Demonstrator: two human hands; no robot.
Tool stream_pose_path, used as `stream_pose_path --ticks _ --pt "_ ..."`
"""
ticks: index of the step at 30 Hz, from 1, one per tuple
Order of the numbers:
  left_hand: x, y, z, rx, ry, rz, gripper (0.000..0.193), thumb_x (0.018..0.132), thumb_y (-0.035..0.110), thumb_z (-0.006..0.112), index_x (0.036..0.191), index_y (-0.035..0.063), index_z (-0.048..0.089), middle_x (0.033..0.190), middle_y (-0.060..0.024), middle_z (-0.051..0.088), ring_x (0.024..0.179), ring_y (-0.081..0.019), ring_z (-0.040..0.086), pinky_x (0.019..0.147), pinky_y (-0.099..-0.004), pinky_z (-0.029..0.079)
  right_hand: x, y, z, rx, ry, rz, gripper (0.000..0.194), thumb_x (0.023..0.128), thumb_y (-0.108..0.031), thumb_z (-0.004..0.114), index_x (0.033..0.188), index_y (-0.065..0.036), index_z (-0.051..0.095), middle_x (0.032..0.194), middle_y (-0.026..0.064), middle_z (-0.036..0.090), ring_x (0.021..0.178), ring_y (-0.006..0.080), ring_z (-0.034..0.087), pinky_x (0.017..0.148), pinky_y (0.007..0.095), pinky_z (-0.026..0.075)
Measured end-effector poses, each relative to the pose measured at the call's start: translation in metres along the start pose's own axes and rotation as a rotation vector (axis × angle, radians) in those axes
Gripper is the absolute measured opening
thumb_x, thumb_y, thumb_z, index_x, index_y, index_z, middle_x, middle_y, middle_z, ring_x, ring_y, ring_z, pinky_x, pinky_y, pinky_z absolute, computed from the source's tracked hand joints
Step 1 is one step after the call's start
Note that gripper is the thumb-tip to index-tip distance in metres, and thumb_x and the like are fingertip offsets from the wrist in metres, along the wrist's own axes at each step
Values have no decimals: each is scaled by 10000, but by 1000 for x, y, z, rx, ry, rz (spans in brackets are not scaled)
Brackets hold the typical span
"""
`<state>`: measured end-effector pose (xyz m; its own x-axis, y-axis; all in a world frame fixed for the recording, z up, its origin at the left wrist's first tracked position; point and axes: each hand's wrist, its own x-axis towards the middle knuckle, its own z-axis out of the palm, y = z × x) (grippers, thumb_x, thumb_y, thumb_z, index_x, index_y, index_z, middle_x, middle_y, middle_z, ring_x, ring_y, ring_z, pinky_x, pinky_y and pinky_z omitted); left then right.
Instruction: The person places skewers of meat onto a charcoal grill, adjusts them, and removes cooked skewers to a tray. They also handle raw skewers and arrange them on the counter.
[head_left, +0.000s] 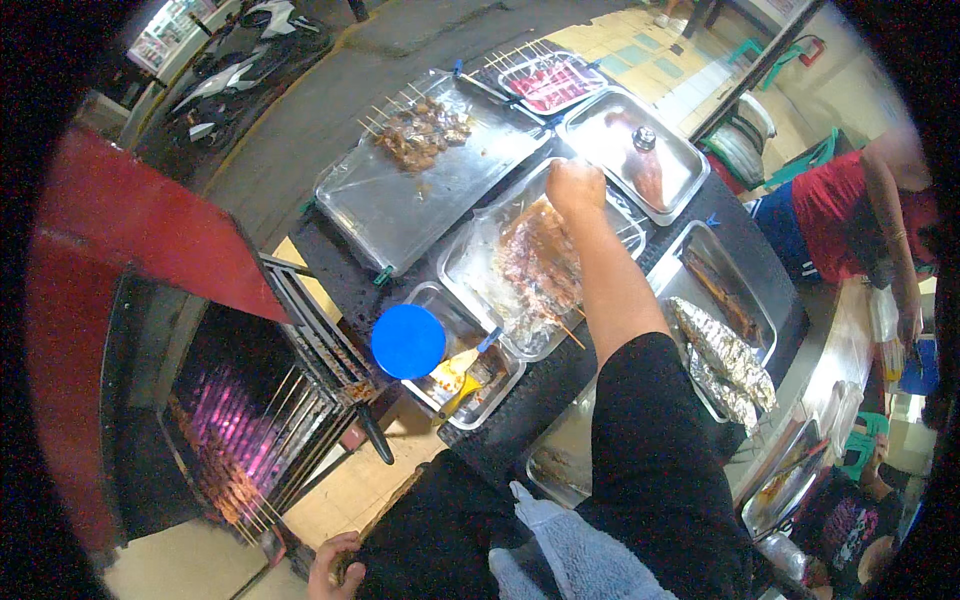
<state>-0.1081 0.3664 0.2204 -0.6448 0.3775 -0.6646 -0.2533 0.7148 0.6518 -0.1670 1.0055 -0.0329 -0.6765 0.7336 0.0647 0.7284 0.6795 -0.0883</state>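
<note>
My right hand is closed in a fist at the far edge of a metal tray lined with clear plastic; what its fingers hold is hidden. Raw, marinated skewered meat lies in that tray, under my forearm. Low at the left, my left hand curls around a brown handle-like thing, mostly hidden. Beyond it, skewers of meat lie over pink-glowing coals on a grill. A blue round lid or container and a basting brush rest at a smaller tray.
More trays hold cooked skewers, red skewered meat, a long piece of meat and a foil-wrapped item. A black-handled wire grill basket stands beside the red grill hood. People are at the right.
</note>
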Motion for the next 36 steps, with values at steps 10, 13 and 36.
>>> stream_pose_path --ticks 10,13,36 --pt "3 6 4 20 51 -46 473 941 382 756 1247 31 670 1358 -138 641 1298 -282 580 1132 -426 418 32 1 11 186 87 144 319 921 -163 603 1219 -123 707 1066 174 760 1045 346 723 949 487 530" --pt "3 12 4 9 49 -76 471 934 389 761 1235 37 678 1360 -140 641 1303 -285 576 1128 -429 421 22 14 19 354 306 219 398 912 -199 639 1301 -129 684 1136 180 743 1094 350 699 961 471 520" --pt "9 -11 -6 -24 -37 20 479 932 377 770 1264 52 654 1393 -138 616 1314 -275 567 1123 -415 424 -92 132 14 180 206 808 343 898 -371 698 1094 -102 782 1111 157 759 1040 381 709 940 491 535"
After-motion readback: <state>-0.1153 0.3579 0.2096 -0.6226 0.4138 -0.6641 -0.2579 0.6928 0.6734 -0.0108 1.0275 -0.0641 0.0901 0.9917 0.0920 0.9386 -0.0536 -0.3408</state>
